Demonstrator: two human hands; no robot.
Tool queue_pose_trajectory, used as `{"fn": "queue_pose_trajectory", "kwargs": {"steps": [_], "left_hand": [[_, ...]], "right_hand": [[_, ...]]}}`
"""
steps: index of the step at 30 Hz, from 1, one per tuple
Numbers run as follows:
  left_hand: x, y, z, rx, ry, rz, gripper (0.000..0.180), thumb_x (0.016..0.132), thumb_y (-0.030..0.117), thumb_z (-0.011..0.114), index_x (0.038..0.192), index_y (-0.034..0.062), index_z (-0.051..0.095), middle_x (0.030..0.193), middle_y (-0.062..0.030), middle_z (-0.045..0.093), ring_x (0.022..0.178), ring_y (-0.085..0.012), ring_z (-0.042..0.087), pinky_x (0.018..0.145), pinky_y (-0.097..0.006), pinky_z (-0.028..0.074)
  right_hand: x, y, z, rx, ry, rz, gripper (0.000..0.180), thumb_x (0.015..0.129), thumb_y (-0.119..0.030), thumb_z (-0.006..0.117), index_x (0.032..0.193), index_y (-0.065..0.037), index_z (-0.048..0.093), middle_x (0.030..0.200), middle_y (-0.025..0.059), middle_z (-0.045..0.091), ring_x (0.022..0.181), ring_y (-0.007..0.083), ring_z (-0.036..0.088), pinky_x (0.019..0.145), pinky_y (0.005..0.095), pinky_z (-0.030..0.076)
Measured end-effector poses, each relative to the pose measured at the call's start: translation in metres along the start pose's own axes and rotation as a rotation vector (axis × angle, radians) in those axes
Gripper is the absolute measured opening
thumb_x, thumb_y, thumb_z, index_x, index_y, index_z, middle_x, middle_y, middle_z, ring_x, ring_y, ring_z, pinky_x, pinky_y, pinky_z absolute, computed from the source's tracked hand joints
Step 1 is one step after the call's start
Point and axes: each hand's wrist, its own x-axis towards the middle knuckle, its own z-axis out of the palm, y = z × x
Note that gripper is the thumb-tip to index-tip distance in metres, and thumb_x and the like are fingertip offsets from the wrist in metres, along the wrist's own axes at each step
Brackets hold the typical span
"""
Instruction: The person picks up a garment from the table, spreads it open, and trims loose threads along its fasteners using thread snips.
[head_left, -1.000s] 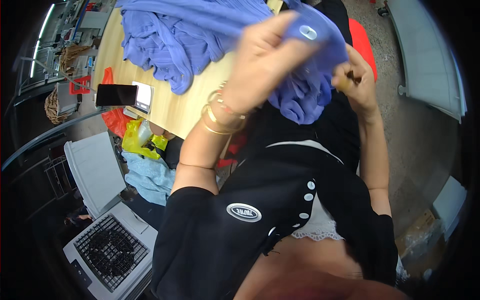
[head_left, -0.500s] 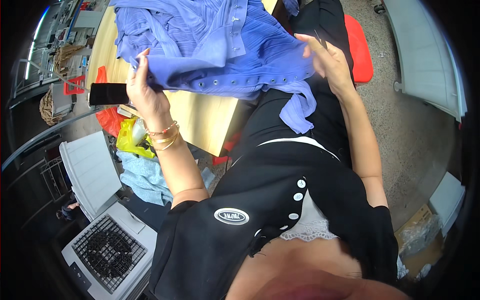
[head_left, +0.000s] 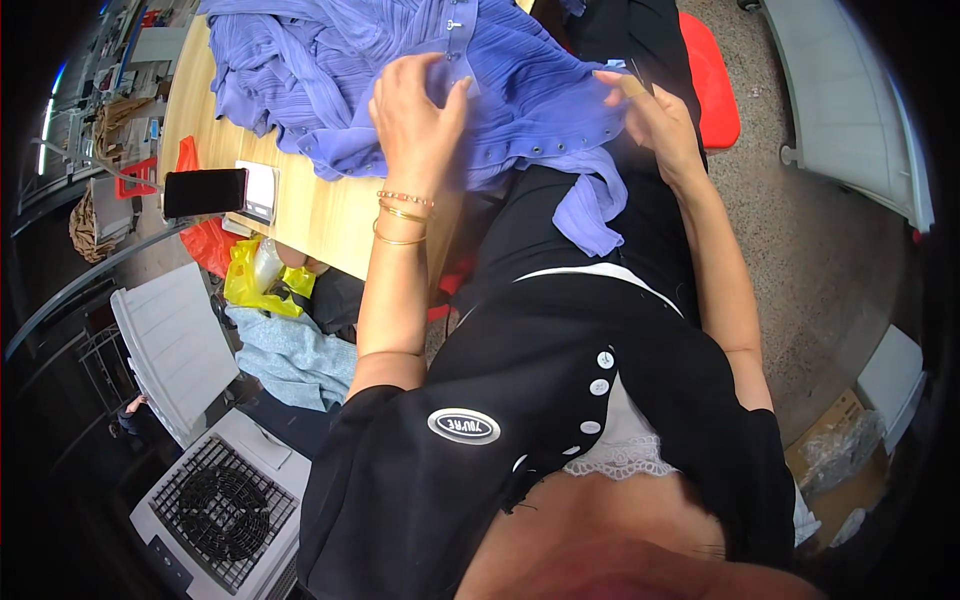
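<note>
The blue-violet garment (head_left: 330, 70) lay bunched across the table (head_left: 340, 215), spilling past its right edge onto the person's lap (head_left: 515, 240). Over it, the left hand (head_left: 415, 120) had a released, half-curled grip; the right hand (head_left: 655, 130) met its buttoned end, whether grasping I couldn't tell.

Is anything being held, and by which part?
The right hand seems to hold the violet garment by the end of its dotted edge, and perhaps a thin dark item; the left hand, open, seemingly holds nothing.
</note>
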Motion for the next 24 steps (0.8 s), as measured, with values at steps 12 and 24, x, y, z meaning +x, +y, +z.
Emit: {"fn": "queue_pose_trajectory", "kwargs": {"steps": [12,24], "left_hand": [[-0.025,-0.017,-0.002,-0.121,-0.232,-0.145,0.039,0.08,0.02,0.074,0.113,0.0036,0.064,0.106,-0.013,0.065,0.103,-0.0288,0.062,0.091,-0.039,0.047],[-0.021,-0.011,0.019,0.167,-0.088,-0.118,0.03,0.078,0.032,0.079,0.083,0.0048,0.07,0.087,-0.0109,0.068,0.084,-0.031,0.063,0.075,-0.041,0.05]], "right_hand": [[-0.004,0.012,0.021,-0.036,-0.182,0.056,0.038,0.101,-0.033,0.051,0.12,-0.005,0.068,0.08,-0.0092,0.055,0.056,0.0004,0.035,0.051,0.0172,0.026],[-0.003,0.012,0.041,-0.039,-0.268,0.1,0.036,0.101,-0.031,0.052,0.119,-0.006,0.068,0.081,-0.0057,0.057,0.054,0.0009,0.038,0.048,0.0181,0.029]]}}
